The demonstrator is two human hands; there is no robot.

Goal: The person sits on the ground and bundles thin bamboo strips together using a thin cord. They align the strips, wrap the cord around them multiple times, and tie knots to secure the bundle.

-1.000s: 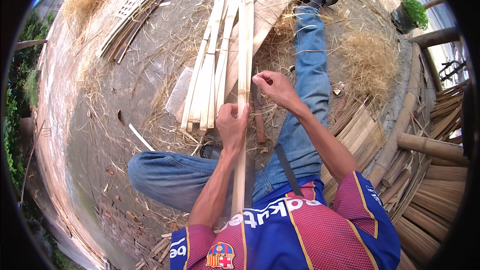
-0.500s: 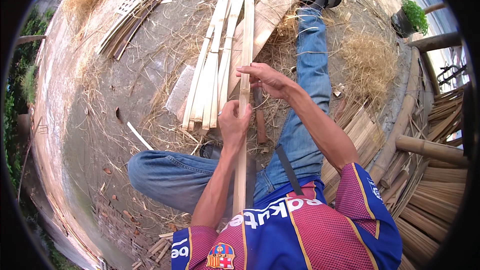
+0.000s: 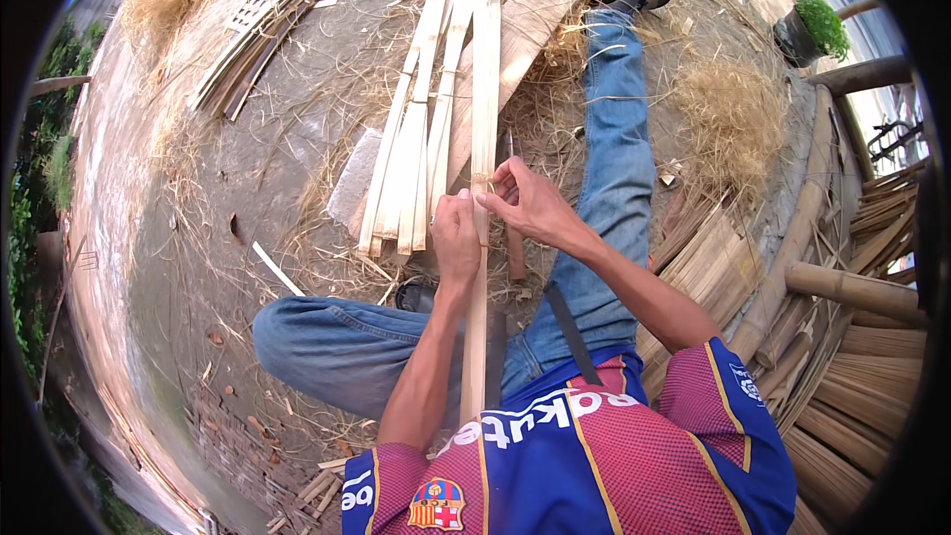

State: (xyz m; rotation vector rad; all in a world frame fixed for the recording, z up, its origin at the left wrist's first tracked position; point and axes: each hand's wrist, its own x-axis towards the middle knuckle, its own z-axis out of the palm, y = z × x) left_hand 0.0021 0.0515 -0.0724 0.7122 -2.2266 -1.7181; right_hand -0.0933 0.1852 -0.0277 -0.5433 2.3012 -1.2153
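The left hand is clenched around a long bamboo strip. The right hand pinches the same strip just beside it, above loose bamboo slats on the ground.

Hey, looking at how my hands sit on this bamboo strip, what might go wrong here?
1. Both bare hands, left hand and right hand, grip the long bamboo strip; its thin edges may cut or splinter skin if it slides.
2. The strip reaches far out over the loose slat pile, so its far end may snag there.

Outdoor bamboo-working yard: split bamboo strips, straw, poles.
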